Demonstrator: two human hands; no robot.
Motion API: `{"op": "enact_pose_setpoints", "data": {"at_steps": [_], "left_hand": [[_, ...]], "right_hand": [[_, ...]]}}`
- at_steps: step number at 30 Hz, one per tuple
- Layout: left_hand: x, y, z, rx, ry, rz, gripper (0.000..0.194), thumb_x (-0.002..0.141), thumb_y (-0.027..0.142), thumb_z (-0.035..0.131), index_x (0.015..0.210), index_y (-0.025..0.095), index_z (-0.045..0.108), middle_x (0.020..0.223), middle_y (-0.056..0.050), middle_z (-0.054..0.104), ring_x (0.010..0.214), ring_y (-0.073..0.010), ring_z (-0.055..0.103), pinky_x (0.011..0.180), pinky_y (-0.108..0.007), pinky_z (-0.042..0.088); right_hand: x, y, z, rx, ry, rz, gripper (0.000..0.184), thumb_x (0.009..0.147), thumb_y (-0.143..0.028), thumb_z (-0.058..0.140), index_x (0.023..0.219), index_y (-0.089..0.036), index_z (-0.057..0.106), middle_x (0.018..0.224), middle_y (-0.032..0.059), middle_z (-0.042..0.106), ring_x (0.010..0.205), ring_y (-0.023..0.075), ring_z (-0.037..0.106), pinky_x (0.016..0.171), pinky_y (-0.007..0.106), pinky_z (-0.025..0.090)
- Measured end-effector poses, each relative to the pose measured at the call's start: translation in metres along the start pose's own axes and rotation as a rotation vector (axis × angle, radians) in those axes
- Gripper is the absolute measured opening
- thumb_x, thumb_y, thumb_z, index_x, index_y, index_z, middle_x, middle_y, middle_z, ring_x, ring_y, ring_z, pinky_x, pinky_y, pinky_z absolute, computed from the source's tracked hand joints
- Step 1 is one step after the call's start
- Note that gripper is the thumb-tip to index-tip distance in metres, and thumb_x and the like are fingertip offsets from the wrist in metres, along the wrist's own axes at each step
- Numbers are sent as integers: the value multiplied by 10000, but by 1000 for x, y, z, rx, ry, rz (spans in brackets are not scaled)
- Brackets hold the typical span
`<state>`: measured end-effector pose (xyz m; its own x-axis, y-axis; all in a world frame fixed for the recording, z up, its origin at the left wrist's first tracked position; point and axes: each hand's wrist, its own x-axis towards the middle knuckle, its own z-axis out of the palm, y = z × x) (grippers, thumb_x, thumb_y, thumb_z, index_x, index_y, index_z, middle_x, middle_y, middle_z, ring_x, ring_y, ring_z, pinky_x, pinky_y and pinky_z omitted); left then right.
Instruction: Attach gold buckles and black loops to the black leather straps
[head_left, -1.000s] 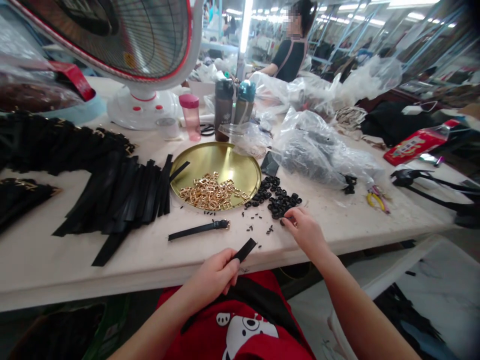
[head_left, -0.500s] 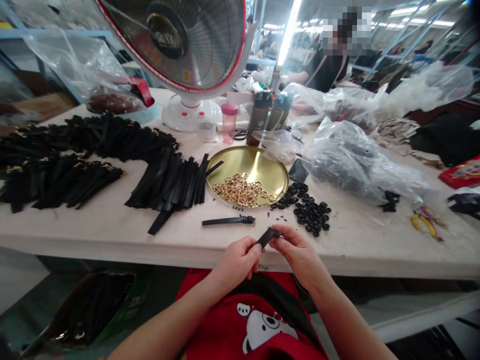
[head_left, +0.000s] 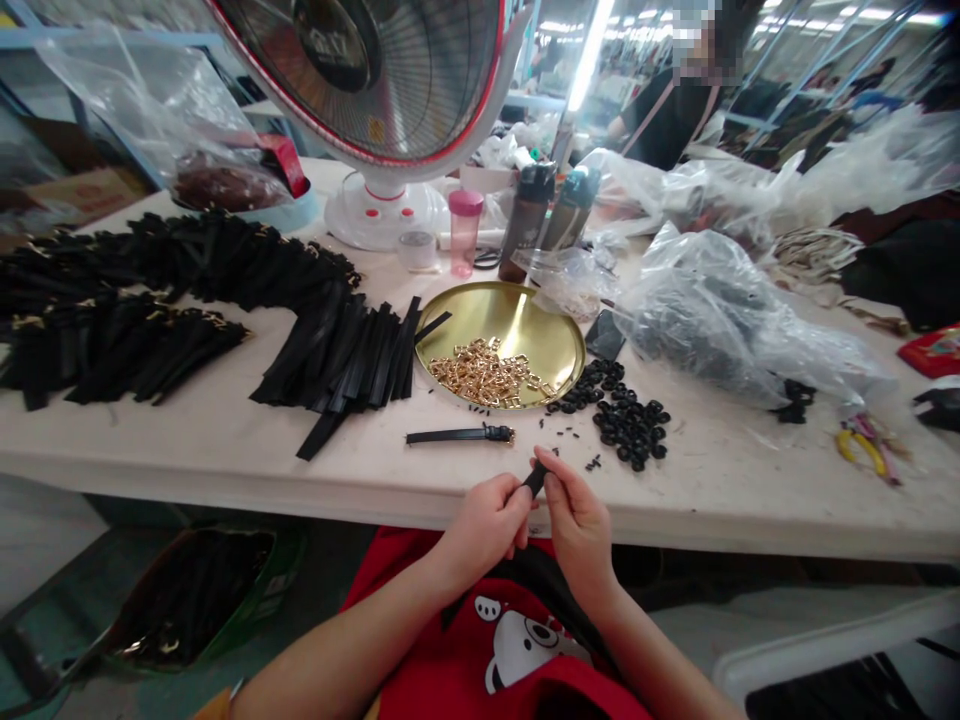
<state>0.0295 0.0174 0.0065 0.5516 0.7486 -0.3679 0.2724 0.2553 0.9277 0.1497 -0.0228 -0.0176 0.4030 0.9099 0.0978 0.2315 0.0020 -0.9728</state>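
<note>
A short black strap (head_left: 535,479) is pinched between my two hands, just over the table's front edge. My left hand (head_left: 495,515) is closed round its lower part. At the upper end, the thumb and fingers of my right hand (head_left: 577,510) press together on the strap and cover its tip. Beyond them lies another black strap (head_left: 454,435) with a gold buckle at its right end. Behind that, a round gold tray (head_left: 525,305) holds a heap of small gold buckles (head_left: 484,372). Black rings (head_left: 631,425) are piled to the tray's right.
Black strips (head_left: 360,350) lie fanned left of the tray, with bundles of buckled straps (head_left: 127,350) further left. A fan (head_left: 386,215), a pink cup (head_left: 465,235) and bottles (head_left: 527,220) stand behind. Plastic bags (head_left: 720,300) and yellow-handled pliers (head_left: 861,450) are at right.
My right hand has turned more upright and shifted slightly, its fingers now covering the strap's upper end. My left hand still grips the strap. The whole view has shifted a little.
</note>
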Motion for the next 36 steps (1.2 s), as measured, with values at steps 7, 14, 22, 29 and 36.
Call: {"op": "enact_pose_setpoints", "data": {"at_steps": [7,14,22,29,36], "left_hand": [[0,3,-5,411,44,110,267,870,346,311,726,191,474,571,18,528,495,-108,474,488,-209,317],[3,0,-14,445,7,98,243,858,293,341,1001,186,506,727,-19,579,599,-143,533,576,-243,374],[11,6,-33,264,-10,152,401,866,348,353,1221,180,433,1096,-88,572,980,-201,521,840,-297,378],[28,10,-45,233,123,91,273,861,382,358,810,168,520,701,-2,539,646,-127,473,572,-216,349],[29,5,-43,148,97,19,263,856,401,355,808,174,478,537,58,403,453,-83,365,437,-193,298]], "right_hand": [[19,-1,-13,150,-62,297,294,767,-443,545,900,-195,630,845,34,653,762,172,574,737,320,449],[21,0,-17,105,-198,365,296,719,-464,586,652,-177,553,572,-27,497,597,130,443,593,253,364],[37,-3,-11,104,-511,376,272,699,-442,581,680,-172,562,563,-31,486,533,112,418,526,246,342],[148,1,-19,-663,-234,-168,188,799,-321,478,813,-184,606,799,49,590,713,173,534,655,285,377],[202,26,4,-950,-331,-190,88,678,-249,610,683,-170,572,739,64,579,689,198,540,616,289,366]]}}
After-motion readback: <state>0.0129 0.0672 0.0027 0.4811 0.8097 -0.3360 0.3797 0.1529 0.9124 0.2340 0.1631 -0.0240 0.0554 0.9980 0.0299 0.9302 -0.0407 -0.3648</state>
